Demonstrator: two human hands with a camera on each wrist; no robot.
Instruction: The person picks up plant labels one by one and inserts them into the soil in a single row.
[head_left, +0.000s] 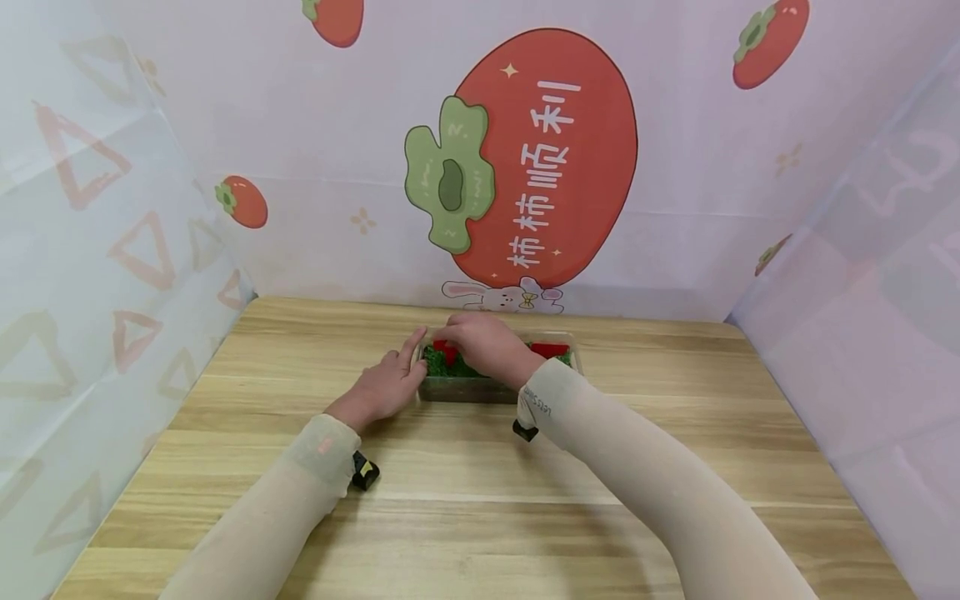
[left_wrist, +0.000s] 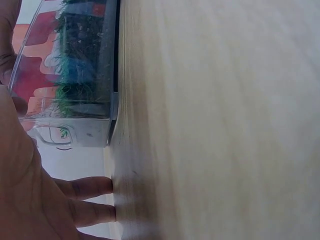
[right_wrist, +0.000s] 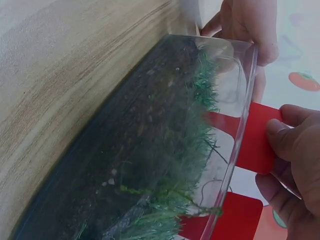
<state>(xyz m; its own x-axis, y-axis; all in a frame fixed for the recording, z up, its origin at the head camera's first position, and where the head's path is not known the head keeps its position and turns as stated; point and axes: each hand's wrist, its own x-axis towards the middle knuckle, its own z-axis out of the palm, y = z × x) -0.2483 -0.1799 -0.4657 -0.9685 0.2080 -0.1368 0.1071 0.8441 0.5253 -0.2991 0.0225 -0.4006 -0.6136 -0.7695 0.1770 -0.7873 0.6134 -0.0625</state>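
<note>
A clear plastic box (head_left: 468,390) stands near the back of the table, filled with dark soil under green grass (right_wrist: 204,82). My right hand (head_left: 487,346) is over the box and pinches a red T-shaped plant label (right_wrist: 257,140) between thumb and fingers. The label's narrow stem points down into the grass inside the rim; where it ends is hidden. Another red label (right_wrist: 242,215) stands upright beside it, and a red piece (head_left: 550,349) shows at the box's right end. My left hand (head_left: 382,383) rests against the left end, fingers extended, thumb at the rim.
The wooden table (head_left: 450,517) reaches from the box toward me. A printed backdrop (head_left: 300,250) with persimmons stands right behind the table's back edge, with more patterned sheets on both sides. Dark wrist cameras (head_left: 365,472) hang under both sleeves.
</note>
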